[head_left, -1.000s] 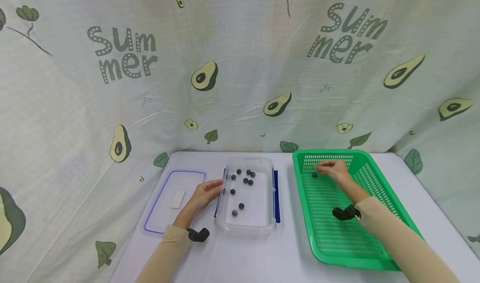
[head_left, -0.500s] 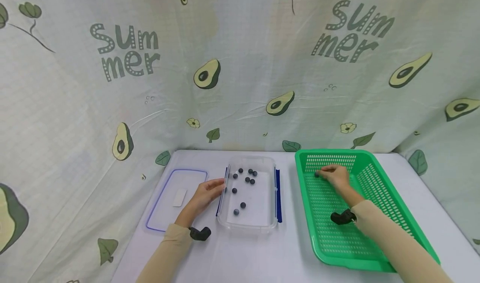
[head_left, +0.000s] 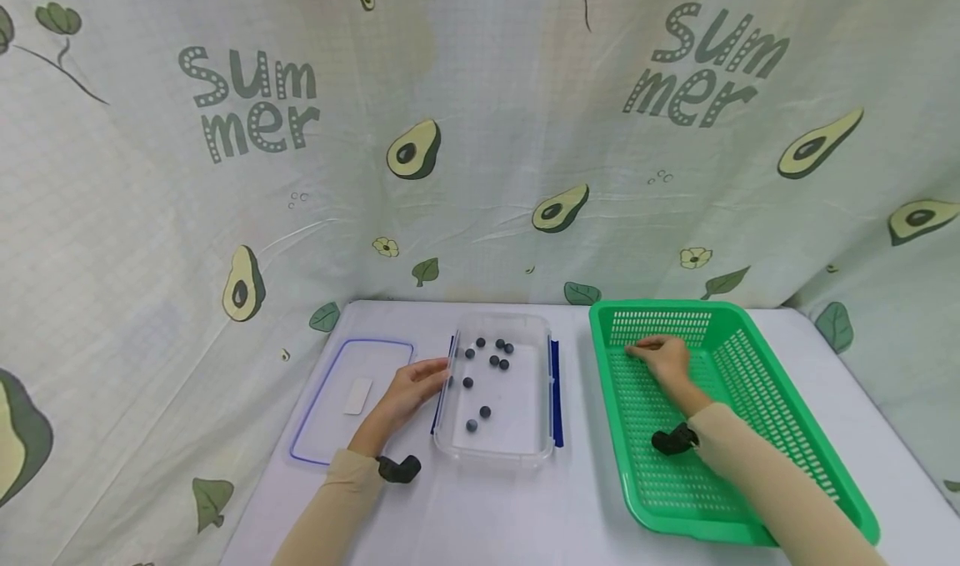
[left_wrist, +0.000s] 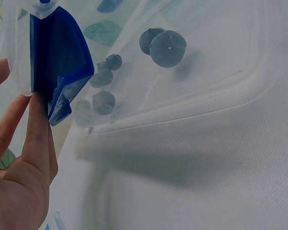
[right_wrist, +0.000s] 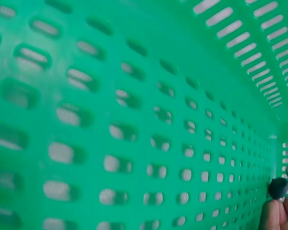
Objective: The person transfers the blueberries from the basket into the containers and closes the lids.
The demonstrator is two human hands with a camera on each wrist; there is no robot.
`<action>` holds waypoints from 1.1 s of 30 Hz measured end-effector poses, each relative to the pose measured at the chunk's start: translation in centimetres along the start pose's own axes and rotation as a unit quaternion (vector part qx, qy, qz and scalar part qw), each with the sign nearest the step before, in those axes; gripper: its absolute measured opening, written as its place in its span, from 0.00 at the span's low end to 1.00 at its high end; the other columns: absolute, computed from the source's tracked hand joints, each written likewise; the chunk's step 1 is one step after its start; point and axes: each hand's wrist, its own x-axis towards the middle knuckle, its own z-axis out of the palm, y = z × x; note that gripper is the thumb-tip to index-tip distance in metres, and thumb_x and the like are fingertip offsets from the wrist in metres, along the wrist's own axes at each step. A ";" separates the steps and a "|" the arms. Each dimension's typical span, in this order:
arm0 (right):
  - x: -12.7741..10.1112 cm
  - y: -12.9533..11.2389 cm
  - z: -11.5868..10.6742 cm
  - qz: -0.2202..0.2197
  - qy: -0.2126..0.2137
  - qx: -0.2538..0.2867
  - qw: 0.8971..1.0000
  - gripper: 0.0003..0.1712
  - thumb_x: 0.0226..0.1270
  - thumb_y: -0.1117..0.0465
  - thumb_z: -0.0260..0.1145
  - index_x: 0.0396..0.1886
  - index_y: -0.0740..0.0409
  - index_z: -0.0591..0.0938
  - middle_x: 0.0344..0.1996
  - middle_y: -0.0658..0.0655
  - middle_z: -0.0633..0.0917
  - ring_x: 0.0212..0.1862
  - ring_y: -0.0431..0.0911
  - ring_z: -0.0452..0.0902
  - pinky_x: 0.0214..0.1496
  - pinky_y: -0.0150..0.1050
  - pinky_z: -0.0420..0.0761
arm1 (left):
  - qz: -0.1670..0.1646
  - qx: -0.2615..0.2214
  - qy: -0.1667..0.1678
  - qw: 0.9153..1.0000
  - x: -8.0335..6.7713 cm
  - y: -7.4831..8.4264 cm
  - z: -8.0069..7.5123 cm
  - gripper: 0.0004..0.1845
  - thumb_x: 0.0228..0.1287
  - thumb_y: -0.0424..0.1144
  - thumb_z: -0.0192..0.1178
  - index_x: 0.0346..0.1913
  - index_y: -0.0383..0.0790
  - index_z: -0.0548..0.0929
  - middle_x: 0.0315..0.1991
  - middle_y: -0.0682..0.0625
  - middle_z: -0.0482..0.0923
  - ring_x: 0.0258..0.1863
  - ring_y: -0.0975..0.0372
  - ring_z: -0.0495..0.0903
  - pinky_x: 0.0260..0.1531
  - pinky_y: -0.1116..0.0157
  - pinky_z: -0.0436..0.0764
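We are at the pick-up step. Our right hand (head_left: 663, 358) pinches a small dark berry (right_wrist: 278, 188) at the fingertips, at 11 o'clock inside the green basket (head_left: 795, 433). Our left hand (head_left: 408, 391), fingers straight, steadies the clear box (head_left: 491, 453) at 9 o'clock. We judge that the next move calls for a level carry leftward.

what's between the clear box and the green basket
Only a bare strip of white table, in the head view; the box's blue side clip faces the basket.
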 end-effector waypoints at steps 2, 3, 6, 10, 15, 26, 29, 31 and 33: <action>-0.2 0.0 0.1 -0.014 0.003 -0.005 1.000 0.16 0.59 0.63 0.76 0.41 0.71 0.86 0.33 0.64 0.88 0.29 0.38 0.79 0.30 0.31 0.80 | 0.000 0.000 0.000 1.000 0.0 0.0 0.0 0.25 0.66 0.38 0.67 0.64 0.32 0.77 0.63 0.39 0.75 0.58 0.58 0.78 0.60 0.65 0.77; -0.2 0.0 0.2 -0.023 0.006 -0.010 1.000 0.15 0.59 0.63 0.76 0.41 0.72 0.86 0.33 0.65 0.88 0.29 0.39 0.79 0.29 0.32 0.80 | 0.001 0.001 0.000 1.000 0.0 -0.1 0.0 0.25 0.66 0.38 0.67 0.64 0.32 0.78 0.62 0.40 0.76 0.58 0.58 0.78 0.60 0.65 0.77; -0.4 0.0 0.3 -0.044 0.016 -0.023 0.999 0.13 0.59 0.65 0.75 0.39 0.72 0.86 0.33 0.66 0.87 0.29 0.42 0.80 0.31 0.37 0.82 | 0.002 0.001 0.001 1.000 0.1 -0.1 0.0 0.25 0.66 0.39 0.68 0.63 0.32 0.78 0.61 0.40 0.76 0.57 0.58 0.78 0.60 0.65 0.78; -0.5 0.0 0.2 -0.053 0.021 -0.032 0.998 0.12 0.60 0.65 0.75 0.37 0.71 0.86 0.32 0.65 0.87 0.31 0.48 0.82 0.37 0.47 0.83 | 0.002 0.002 0.002 1.000 0.0 -0.2 0.0 0.25 0.66 0.39 0.68 0.62 0.32 0.78 0.61 0.40 0.77 0.57 0.58 0.78 0.60 0.65 0.78; -0.5 0.0 -0.3 -0.056 0.004 -0.027 0.998 0.12 0.62 0.64 0.74 0.39 0.71 0.86 0.34 0.66 0.87 0.37 0.57 0.82 0.41 0.52 0.83 | 0.002 -0.006 0.002 1.000 -0.1 0.0 0.1 0.25 0.66 0.38 0.67 0.63 0.32 0.78 0.61 0.40 0.76 0.57 0.58 0.78 0.60 0.65 0.78; -0.1 -0.4 -1.6 -0.051 -0.022 -0.016 0.998 0.13 0.65 0.63 0.71 0.41 0.71 0.86 0.38 0.67 0.86 0.41 0.57 0.80 0.32 0.37 0.81 | 0.008 -0.001 -0.003 1.000 -0.1 -0.2 0.0 0.25 0.67 0.38 0.67 0.63 0.30 0.78 0.62 0.38 0.76 0.56 0.59 0.79 0.59 0.65 0.78; 0.0 -0.9 -2.2 -0.060 -0.021 -0.014 0.998 0.13 0.65 0.63 0.72 0.41 0.71 0.86 0.38 0.66 0.86 0.37 0.51 0.80 0.31 0.35 0.80 | 0.009 0.000 -0.003 1.000 -0.1 -0.2 0.1 0.25 0.67 0.38 0.66 0.63 0.30 0.77 0.62 0.37 0.75 0.56 0.59 0.79 0.59 0.65 0.78; 0.1 -1.3 -2.5 -0.066 -0.019 -0.011 0.998 0.13 0.64 0.63 0.72 0.41 0.71 0.85 0.37 0.66 0.86 0.35 0.47 0.80 0.30 0.34 0.80 | 0.008 -0.002 -0.003 1.000 -0.1 -0.1 0.1 0.25 0.67 0.37 0.66 0.63 0.30 0.77 0.62 0.37 0.75 0.56 0.60 0.79 0.59 0.66 0.78; 0.1 -1.6 -2.8 -0.066 -0.019 -0.013 0.998 0.13 0.64 0.62 0.72 0.41 0.70 0.86 0.38 0.65 0.87 0.35 0.44 0.78 0.31 0.33 0.80 | 0.007 -0.005 -0.003 1.000 0.0 -0.1 0.1 0.24 0.67 0.36 0.66 0.63 0.30 0.77 0.62 0.37 0.75 0.56 0.60 0.79 0.60 0.65 0.77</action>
